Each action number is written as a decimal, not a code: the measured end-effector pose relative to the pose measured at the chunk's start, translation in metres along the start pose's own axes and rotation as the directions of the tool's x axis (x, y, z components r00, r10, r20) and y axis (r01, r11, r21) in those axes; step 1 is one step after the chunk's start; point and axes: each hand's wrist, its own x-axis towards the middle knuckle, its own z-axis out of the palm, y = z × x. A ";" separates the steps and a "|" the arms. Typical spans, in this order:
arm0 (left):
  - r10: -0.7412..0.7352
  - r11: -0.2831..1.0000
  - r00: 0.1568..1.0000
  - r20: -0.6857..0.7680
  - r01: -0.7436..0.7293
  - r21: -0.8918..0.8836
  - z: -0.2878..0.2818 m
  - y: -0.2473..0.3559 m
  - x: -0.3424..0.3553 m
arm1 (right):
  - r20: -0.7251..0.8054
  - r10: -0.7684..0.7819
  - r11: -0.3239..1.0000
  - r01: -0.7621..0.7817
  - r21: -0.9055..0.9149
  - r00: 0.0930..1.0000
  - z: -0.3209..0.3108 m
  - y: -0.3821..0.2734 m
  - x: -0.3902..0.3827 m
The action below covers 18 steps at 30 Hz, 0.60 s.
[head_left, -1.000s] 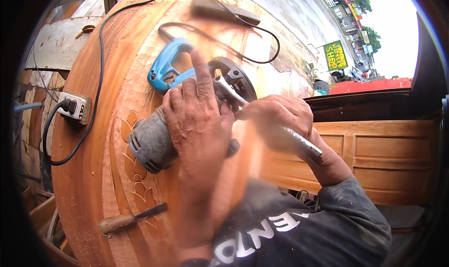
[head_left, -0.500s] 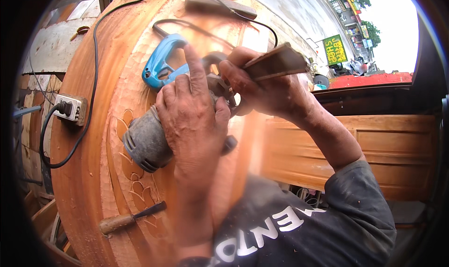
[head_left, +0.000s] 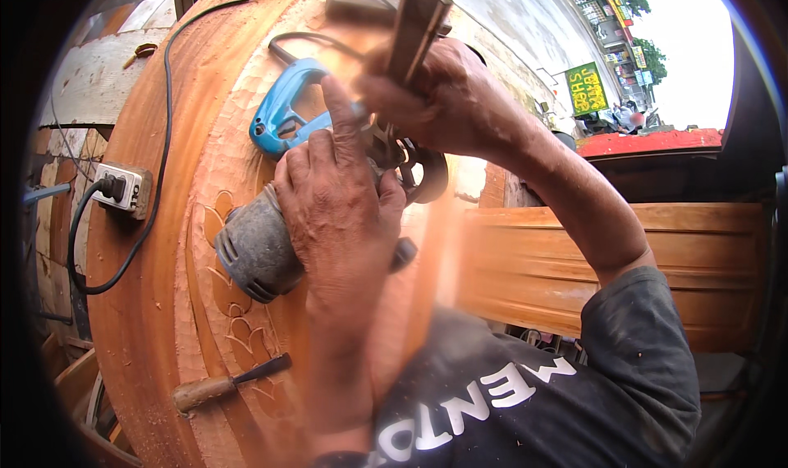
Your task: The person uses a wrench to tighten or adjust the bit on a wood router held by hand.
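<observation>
Grinder (head_left: pixel 271 238) lies on the carved round slab (head_left: pixel 131 304), near its middle, grey motor body pointing down-left and blue handle (head_left: pixel 283 111) up-left. Left hand (head_left: pixel 336 214) lies over the grinder's body, fingers curled down around it, forefinger stretched up toward the blue handle. Right hand (head_left: pixel 447 99) hovers just above the grinder's head, closed in a fist around a flat wooden block (head_left: pixel 414 29) that sticks up out of the grip (blurred, so its exact shape is hard to tell). Below that hand the dark disc guard (head_left: pixel 427 173) shows at the grinder's front end.

On the slab's lower part a chisel (head_left: pixel 226 382) with a wooden handle lies beside the carved petal pattern (head_left: pixel 238 337), well apart from both hands. A black cable (head_left: pixel 168 99) runs along the slab's left edge to a socket box (head_left: pixel 123 191) with a plug in it, at the slab's left rim. Behind the right forearm stands a panelled wooden board (head_left: pixel 574 263).
</observation>
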 end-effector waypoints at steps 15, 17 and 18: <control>-0.029 0.999 0.999 -0.017 0.029 -0.018 -0.004 0.002 0.000 | 0.243 0.168 0.986 -0.166 -0.030 0.955 0.002 0.021 0.044; -0.024 0.999 1.000 0.011 0.025 -0.032 0.005 0.005 0.002 | 0.244 0.307 0.943 -0.329 0.054 0.920 -0.006 0.028 0.040; -0.020 0.999 0.999 0.027 0.021 -0.034 0.010 0.007 0.003 | 0.274 0.332 0.919 -0.375 0.120 0.903 -0.006 0.044 0.034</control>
